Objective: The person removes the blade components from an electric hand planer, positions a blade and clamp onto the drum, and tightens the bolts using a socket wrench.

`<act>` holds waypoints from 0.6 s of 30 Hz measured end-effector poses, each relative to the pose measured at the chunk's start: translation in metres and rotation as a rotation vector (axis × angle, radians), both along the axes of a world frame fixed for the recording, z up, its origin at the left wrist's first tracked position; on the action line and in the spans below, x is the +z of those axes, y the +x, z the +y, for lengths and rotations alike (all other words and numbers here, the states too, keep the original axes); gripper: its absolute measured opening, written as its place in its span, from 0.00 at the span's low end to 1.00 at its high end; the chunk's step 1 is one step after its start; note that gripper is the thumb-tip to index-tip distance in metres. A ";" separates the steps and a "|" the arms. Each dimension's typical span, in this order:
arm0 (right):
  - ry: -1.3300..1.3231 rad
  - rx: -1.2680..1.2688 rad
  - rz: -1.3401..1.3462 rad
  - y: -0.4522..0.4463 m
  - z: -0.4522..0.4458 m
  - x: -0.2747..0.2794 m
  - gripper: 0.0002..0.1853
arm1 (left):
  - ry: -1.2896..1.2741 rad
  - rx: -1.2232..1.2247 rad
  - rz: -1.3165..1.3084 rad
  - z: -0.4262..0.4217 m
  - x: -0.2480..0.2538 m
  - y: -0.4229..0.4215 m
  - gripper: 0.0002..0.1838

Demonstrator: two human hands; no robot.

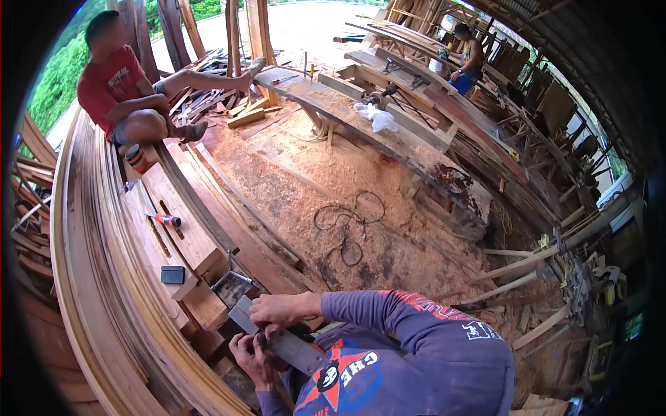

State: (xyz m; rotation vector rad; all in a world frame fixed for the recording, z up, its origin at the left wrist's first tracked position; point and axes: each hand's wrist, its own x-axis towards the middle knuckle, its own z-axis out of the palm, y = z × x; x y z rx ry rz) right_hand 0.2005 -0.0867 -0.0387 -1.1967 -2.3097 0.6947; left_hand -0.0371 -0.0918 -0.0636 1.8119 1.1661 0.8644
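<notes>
What looks like an electric planer (300, 351) is held with its long grey metal sole facing up, close against my shirt front. My right hand (279, 310) lies over the sole, its fingers bent down and pressed at the middle of it. Below, my left hand (254, 357) grips the planer's near side with curled fingers. What the fingertips touch between the two hands is too small to make out. Just beyond the planer's far end sits an open metal box (231, 288). A small black case (173, 274) rests on the timber beside it.
A red-and-blue-handled tool (166, 220) lies on a thick timber (184, 222). Farther along stands a can (137, 159), near a seated person (114, 93). Black cord (349, 220) loops over the sawdust floor. Another person (470, 59) is by the far boards. A long workbench (416, 142) crosses ahead.
</notes>
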 end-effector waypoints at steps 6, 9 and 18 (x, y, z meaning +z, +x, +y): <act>0.102 -0.009 0.016 0.002 -0.003 -0.010 0.07 | 0.104 -0.168 -0.027 0.004 0.000 -0.003 0.08; 0.172 -0.112 -0.016 0.000 -0.007 0.004 0.14 | 0.149 -0.152 0.055 0.004 0.001 -0.006 0.12; 0.010 -0.056 0.051 0.005 -0.008 0.006 0.12 | 0.110 -0.011 0.019 -0.001 0.005 0.006 0.10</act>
